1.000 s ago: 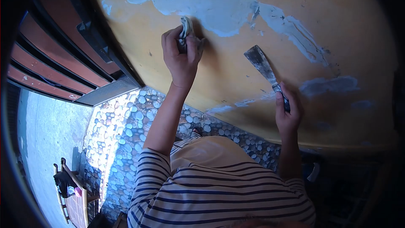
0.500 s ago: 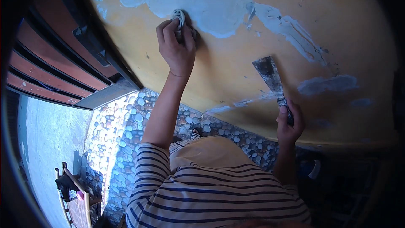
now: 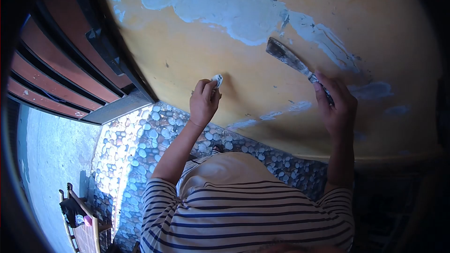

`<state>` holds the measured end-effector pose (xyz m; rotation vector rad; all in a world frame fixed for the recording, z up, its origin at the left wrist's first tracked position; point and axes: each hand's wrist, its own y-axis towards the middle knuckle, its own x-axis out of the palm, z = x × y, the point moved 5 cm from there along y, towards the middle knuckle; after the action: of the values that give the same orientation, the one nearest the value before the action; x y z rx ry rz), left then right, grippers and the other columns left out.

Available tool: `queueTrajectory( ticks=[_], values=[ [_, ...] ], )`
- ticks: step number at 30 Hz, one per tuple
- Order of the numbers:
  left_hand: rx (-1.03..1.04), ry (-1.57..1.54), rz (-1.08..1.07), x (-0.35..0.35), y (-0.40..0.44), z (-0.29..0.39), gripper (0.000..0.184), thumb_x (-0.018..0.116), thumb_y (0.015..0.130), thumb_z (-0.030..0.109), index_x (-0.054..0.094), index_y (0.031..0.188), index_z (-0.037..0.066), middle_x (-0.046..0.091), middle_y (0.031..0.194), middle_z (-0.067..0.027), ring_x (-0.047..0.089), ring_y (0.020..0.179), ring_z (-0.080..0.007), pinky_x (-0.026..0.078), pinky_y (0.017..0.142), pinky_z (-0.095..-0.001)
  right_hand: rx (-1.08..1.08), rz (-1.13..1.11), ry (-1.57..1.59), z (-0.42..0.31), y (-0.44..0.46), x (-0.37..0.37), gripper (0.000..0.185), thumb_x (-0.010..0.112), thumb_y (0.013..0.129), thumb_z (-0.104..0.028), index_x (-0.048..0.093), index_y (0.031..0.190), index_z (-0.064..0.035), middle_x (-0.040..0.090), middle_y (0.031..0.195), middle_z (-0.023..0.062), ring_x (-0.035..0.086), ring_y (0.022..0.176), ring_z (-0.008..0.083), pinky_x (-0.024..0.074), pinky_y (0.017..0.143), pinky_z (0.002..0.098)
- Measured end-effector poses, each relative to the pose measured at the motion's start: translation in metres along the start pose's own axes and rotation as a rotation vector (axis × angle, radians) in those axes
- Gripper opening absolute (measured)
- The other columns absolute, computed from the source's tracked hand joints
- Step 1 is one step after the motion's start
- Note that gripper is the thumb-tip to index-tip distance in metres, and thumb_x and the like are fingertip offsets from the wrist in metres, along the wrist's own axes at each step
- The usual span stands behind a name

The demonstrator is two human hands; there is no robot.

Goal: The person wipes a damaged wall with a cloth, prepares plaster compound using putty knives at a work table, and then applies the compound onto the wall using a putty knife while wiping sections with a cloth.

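My right hand [image 3: 341, 107] grips a putty knife [image 3: 293, 60] by its handle. Its wide metal blade is stained and points up and left, just below the pale filler patch [image 3: 225, 11] on the yellow wall [image 3: 253, 89]. Lower and to the left, my left hand [image 3: 205, 100] is closed around a small whitish, putty-smeared piece [image 3: 217, 80]; the fingers cover most of it, so its exact kind is unclear. That hand is in front of bare yellow wall, and I cannot tell whether the piece touches it.
Smaller filler patches [image 3: 372, 90] mark the wall at right and low down. A red-brown slatted gate [image 3: 61, 72] with a dark frame stands at left. Below lie a pebble floor [image 3: 150, 136], pale concrete [image 3: 56, 145] and a bamboo seat [image 3: 86, 229] with a black item on it.
My left hand has come down from the edge of the large filler patch with the whitish piece. My right hand has risen, tilting the putty knife further left and towards the patch.
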<state>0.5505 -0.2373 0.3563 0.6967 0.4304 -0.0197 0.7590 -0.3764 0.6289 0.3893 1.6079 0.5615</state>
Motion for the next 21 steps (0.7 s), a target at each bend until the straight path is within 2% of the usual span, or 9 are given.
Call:
queueTrajectory(
  ticks=[4, 7, 8, 9, 12, 14, 18, 21],
  values=[
    [-0.190, -0.036, 0.049, -0.029, -0.028, -0.023, 0.024, 0.074, 0.086, 0.001, 0.064, 0.108, 0.001, 0.064, 0.101, -0.0156, 0.068, 0.078, -0.0342, 0.056, 0.066, -0.0429, -0.097, 0.043, 0.000, -0.006, 0.021, 0.018, 0.026, 0.075, 0.093, -0.009, 0.074, 0.118, -0.0080, 0.069, 0.086, 0.0086, 0.066, 0.065, 0.0190, 0.0526, 0.058, 0.0324],
    [-0.191, -0.052, 0.079, -0.033, -0.035, -0.026, 0.023, 0.073, 0.087, 0.001, 0.064, 0.107, 0.001, 0.064, 0.101, -0.0161, 0.068, 0.078, -0.0346, 0.056, 0.066, -0.0425, -0.118, 0.066, 0.002, -0.020, 0.025, 0.048, 0.024, 0.075, 0.093, -0.011, 0.074, 0.117, -0.0084, 0.070, 0.086, 0.0088, 0.067, 0.065, 0.0194, 0.0533, 0.058, 0.0329],
    [-0.176, -0.065, 0.065, -0.032, -0.037, -0.026, 0.038, 0.077, 0.077, -0.001, 0.059, 0.110, 0.000, 0.061, 0.101, -0.0175, 0.065, 0.077, -0.0339, 0.054, 0.067, -0.0415, -0.099, 0.060, 0.001, -0.021, 0.026, 0.053, 0.024, 0.075, 0.093, -0.011, 0.074, 0.117, -0.0085, 0.070, 0.087, 0.0088, 0.068, 0.066, 0.0197, 0.0537, 0.058, 0.0329],
    [-0.173, -0.066, 0.067, -0.035, -0.037, -0.024, 0.038, 0.077, 0.077, -0.001, 0.059, 0.110, 0.000, 0.061, 0.101, -0.0175, 0.065, 0.077, -0.0339, 0.054, 0.067, -0.0415, -0.100, 0.063, 0.000, -0.022, 0.025, 0.050, 0.024, 0.075, 0.093, -0.011, 0.074, 0.117, -0.0085, 0.070, 0.087, 0.0088, 0.068, 0.066, 0.0197, 0.0537, 0.058, 0.0329],
    [-0.188, -0.076, 0.052, -0.048, -0.043, -0.020, 0.037, 0.077, 0.077, -0.001, 0.059, 0.109, 0.000, 0.061, 0.101, -0.0178, 0.064, 0.078, -0.0340, 0.053, 0.069, -0.0410, -0.026, 0.058, 0.032, -0.012, 0.015, 0.036, 0.023, 0.075, 0.093, -0.011, 0.074, 0.117, -0.0090, 0.070, 0.086, 0.0083, 0.068, 0.067, 0.0195, 0.0542, 0.058, 0.0334],
    [-0.168, -0.059, 0.086, -0.060, -0.044, -0.019, 0.024, 0.071, 0.086, 0.000, 0.062, 0.109, 0.000, 0.062, 0.102, -0.0177, 0.066, 0.076, -0.0345, 0.054, 0.065, -0.0408, -0.093, 0.123, -0.006, -0.004, 0.011, 0.027, 0.023, 0.075, 0.093, -0.012, 0.074, 0.116, -0.0089, 0.070, 0.087, 0.0078, 0.067, 0.066, 0.0198, 0.0539, 0.058, 0.0333],
    [-0.215, -0.091, 0.081, -0.063, -0.039, -0.017, 0.024, 0.070, 0.086, 0.001, 0.060, 0.108, 0.000, 0.061, 0.101, -0.0185, 0.064, 0.077, -0.0332, 0.054, 0.068, -0.0400, -0.014, 0.082, 0.036, -0.018, 0.020, 0.053, 0.023, 0.075, 0.093, -0.011, 0.074, 0.115, -0.0086, 0.070, 0.086, 0.0077, 0.068, 0.067, 0.0204, 0.0543, 0.059, 0.0336],
    [-0.185, -0.132, 0.071, -0.066, -0.027, 0.001, 0.024, 0.069, 0.086, 0.002, 0.060, 0.108, -0.001, 0.060, 0.101, -0.0191, 0.063, 0.077, -0.0336, 0.054, 0.069, -0.0406, -0.098, 0.135, 0.056, -0.025, 0.026, 0.068, 0.023, 0.075, 0.093, -0.009, 0.074, 0.116, -0.0081, 0.071, 0.086, 0.0076, 0.069, 0.067, 0.0201, 0.0547, 0.058, 0.0330]
  ],
)
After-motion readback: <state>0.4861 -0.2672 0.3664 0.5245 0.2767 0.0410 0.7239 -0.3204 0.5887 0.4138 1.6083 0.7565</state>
